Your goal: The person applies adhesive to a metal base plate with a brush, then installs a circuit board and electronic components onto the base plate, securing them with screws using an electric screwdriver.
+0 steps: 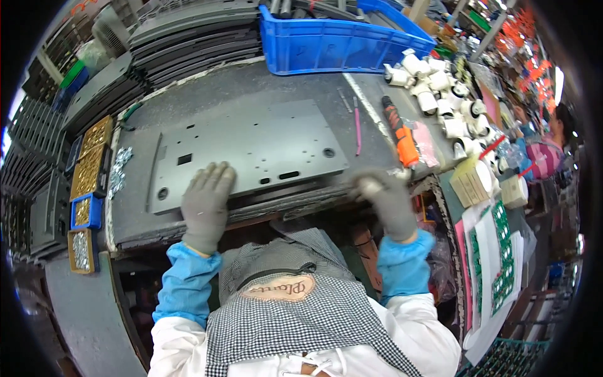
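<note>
A flat dark grey metal panel (251, 147) with several holes and slots lies on the workbench in front of me. My left hand (210, 204), in a grey glove, rests over the panel's near edge on its left half. Its fingers are stretched out and point away from me. Beyond the panel's near right corner, at the bench's front edge, is my right hand (388, 200), gloved too. Motion smears its fingers, and whether they hold anything does not show. An orange and black electric screwdriver (402, 135) lies past that hand, with a pink pen-like stick (357, 125) to its left.
Trays of brass-coloured fasteners (90, 166) and a pile of small silver parts (119, 169) sit left. Stacked dark panels (195, 41) and a blue crate (339, 47) stand behind. White casters (443, 94) and green circuit boards (502, 257) are right. A person (543, 151) is at far right.
</note>
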Available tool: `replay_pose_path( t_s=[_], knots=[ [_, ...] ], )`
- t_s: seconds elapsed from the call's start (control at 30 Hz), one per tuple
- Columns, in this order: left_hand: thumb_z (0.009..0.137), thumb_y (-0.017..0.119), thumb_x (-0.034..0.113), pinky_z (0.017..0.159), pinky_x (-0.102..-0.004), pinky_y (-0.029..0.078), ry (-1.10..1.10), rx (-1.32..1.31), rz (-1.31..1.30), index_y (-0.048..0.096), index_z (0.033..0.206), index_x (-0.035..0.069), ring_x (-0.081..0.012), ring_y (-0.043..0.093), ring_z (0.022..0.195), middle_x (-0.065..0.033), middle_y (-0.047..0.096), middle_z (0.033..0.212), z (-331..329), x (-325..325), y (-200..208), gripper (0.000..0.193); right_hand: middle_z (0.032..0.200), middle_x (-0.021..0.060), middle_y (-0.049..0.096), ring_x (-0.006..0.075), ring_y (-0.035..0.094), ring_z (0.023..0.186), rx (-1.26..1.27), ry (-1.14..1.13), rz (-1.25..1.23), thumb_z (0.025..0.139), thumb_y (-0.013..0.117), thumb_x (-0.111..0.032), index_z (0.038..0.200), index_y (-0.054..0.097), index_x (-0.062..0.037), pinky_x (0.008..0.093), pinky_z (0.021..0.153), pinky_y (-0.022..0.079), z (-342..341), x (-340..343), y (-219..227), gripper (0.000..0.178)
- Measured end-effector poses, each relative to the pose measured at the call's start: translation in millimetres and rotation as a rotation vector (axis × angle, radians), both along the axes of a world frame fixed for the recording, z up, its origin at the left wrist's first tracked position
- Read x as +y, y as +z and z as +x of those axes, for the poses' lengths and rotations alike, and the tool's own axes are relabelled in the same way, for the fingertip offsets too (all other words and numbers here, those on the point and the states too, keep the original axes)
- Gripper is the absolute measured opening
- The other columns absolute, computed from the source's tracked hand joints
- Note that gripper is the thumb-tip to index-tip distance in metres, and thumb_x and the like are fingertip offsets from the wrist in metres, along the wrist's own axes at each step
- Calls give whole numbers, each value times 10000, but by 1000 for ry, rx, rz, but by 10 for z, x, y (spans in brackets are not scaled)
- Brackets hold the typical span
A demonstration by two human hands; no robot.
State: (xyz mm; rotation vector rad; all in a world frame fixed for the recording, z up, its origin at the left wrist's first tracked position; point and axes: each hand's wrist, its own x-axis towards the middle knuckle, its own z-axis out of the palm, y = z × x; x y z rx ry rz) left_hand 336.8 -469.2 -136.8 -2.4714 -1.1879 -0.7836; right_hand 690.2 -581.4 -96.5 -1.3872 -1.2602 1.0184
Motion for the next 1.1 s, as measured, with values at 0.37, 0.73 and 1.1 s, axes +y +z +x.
replay_pose_path(
  t_s=[0.37, 0.73, 1.1],
  knots=[
    [805, 586, -23, 1071, -499, 478, -58, -10, -202, 672, 1222, 68, -363, 628, 1225, -142, 678, 1279, 416, -14, 205, 435, 1044, 202, 717, 397, 686, 1051, -1238, -200, -186, 933, 643, -328, 1102, 636, -68, 517, 917, 532, 793, 1815, -272, 310],
    [819, 576, 18, 1112, -524, 431, -69, 75, -341, 648, 1249, 47, -367, 585, 1270, -157, 640, 1325, 461, 152, 230, 436, 1160, 234, 714, 407, 685, 1099, -1347, -81, -399, 941, 540, -191, 1161, 659, -64, 496, 928, 524, 777, 2758, -286, 281],
    [789, 639, -40, 1167, -548, 371, -315, 109, -490, 607, 1344, 10, -402, 522, 1360, -201, 597, 1399, 400, 316, 291, 558, 1002, 157, 748, 233, 715, 873, -590, -316, 273, 812, 716, -250, 1160, 705, -1, 351, 771, 555, 1213, 1434, 628, 428]
  ],
)
